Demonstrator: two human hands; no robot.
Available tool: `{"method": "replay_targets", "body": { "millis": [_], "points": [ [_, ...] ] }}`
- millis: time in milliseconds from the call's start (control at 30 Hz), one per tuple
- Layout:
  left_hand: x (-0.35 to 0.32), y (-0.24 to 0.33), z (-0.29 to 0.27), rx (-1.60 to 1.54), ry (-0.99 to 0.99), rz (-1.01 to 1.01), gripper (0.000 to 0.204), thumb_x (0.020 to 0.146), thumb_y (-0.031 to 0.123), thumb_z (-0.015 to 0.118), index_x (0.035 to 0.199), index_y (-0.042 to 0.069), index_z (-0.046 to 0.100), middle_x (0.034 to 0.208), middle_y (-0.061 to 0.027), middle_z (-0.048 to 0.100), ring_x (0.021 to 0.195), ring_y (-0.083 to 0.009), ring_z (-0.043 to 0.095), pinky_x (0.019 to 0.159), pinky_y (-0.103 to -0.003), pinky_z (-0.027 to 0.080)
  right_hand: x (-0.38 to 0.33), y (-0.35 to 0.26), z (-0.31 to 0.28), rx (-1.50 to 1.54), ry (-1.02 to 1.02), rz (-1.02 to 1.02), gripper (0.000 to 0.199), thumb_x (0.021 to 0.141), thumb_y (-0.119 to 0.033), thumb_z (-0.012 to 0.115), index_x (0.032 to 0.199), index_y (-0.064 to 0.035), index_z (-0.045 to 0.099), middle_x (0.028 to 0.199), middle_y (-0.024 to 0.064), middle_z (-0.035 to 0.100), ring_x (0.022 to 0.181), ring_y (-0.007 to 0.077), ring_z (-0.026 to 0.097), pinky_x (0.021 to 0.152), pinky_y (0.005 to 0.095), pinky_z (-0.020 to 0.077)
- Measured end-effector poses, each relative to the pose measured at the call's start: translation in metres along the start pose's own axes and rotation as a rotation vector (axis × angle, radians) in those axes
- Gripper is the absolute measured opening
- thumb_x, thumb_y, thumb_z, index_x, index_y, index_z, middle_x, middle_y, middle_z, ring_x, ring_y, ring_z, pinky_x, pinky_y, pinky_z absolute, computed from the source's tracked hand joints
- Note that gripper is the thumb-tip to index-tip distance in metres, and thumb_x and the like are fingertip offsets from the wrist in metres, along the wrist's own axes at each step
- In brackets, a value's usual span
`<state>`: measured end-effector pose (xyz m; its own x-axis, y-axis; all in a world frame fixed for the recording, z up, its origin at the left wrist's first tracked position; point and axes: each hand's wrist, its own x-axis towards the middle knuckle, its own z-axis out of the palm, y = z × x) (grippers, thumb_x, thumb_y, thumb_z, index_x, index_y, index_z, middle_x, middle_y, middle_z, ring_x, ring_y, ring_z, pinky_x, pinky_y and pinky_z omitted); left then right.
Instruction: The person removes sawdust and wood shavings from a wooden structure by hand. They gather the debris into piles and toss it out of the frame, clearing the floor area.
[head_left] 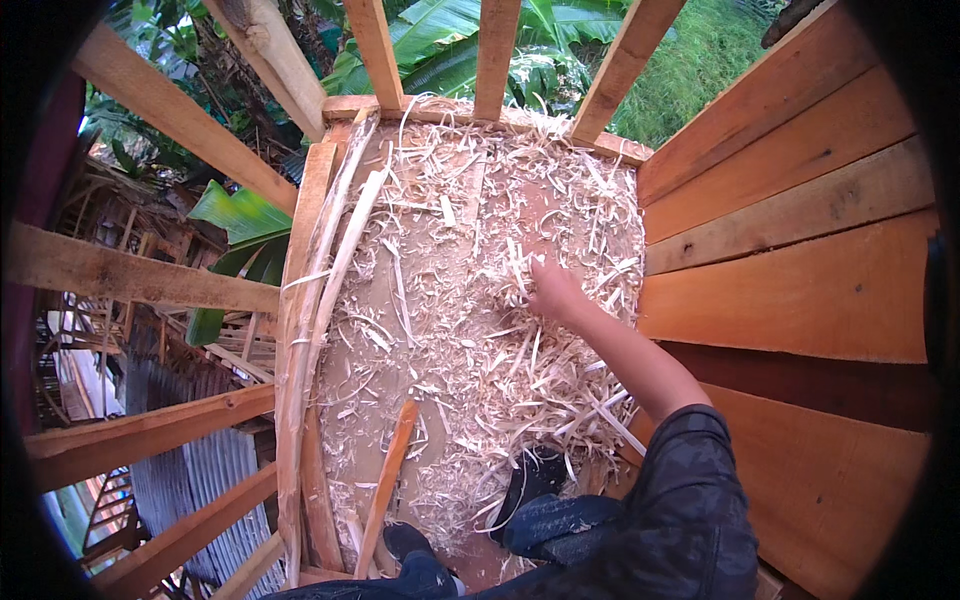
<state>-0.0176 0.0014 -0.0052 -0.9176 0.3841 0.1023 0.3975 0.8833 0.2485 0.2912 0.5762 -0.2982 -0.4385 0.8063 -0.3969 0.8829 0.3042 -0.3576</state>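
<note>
Stretched out over the floor from the lower right, my right hand point(548, 288) is closed, its fingers on a bunch of pale, curly wood shavings point(513, 268). Part of the fingers is hidden by the hand and the shavings. More shavings are strewn over the whole wooden floor point(365, 285), and a thicker heap point(560, 385) lies below my right forearm. My left hand does not appear in the picture.
Long pale wood strips point(340, 245) lie along the left edge. A narrow orange-brown stick point(388, 480) leans near my shoes point(535, 475). Spaced wooden posts point(494, 60) stand at the far and left sides. A plank wall point(780, 290) closes the right.
</note>
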Motion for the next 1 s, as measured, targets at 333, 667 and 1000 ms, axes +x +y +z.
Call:
{"method": "replay_targets", "body": {
  "millis": [333, 667, 1000],
  "points": [
    [0.013, -0.036, 0.012, 0.053, 0.004, 0.029, 0.047, 0.09, 0.028, 0.059, 0.124, -0.004, 0.052, 0.123, -0.0243, 0.054, 0.115, -0.0376, 0.049, 0.104, -0.045, 0.034, 0.019, 0.009, 0.008, 0.404, 0.001, 0.224, 0.038, 0.081, -0.013, 0.06, 0.115, 0.0018, 0.051, 0.108, 0.0255, 0.06, 0.103, 0.038, 0.059, 0.087, 0.0424, 0.0478],
    [0.027, -0.014, 0.02, 0.097, 0.01, 0.051, 0.051, 0.09, 0.031, 0.06, 0.124, -0.005, 0.051, 0.123, -0.0245, 0.054, 0.116, -0.0378, 0.048, 0.104, -0.045, 0.033, 0.042, 0.031, -0.003, 0.671, 0.055, 0.282, 0.039, 0.084, -0.009, 0.057, 0.12, 0.0041, 0.048, 0.113, 0.0234, 0.06, 0.103, 0.0323, 0.06, 0.087, 0.0399, 0.0479],
    [0.035, 0.003, 0.026, 0.084, -0.001, 0.087, 0.053, 0.089, 0.033, 0.06, 0.125, -0.005, 0.051, 0.123, -0.0246, 0.054, 0.117, -0.0379, 0.048, 0.105, -0.045, 0.032, 0.169, -0.034, -0.311, 0.713, 0.541, 0.198, 0.079, 0.073, -0.03, 0.079, 0.135, 0.0015, 0.041, 0.134, 0.023, 0.046, 0.096, 0.0339, 0.064, 0.086, 0.0503, 0.0553]
  ]
}}
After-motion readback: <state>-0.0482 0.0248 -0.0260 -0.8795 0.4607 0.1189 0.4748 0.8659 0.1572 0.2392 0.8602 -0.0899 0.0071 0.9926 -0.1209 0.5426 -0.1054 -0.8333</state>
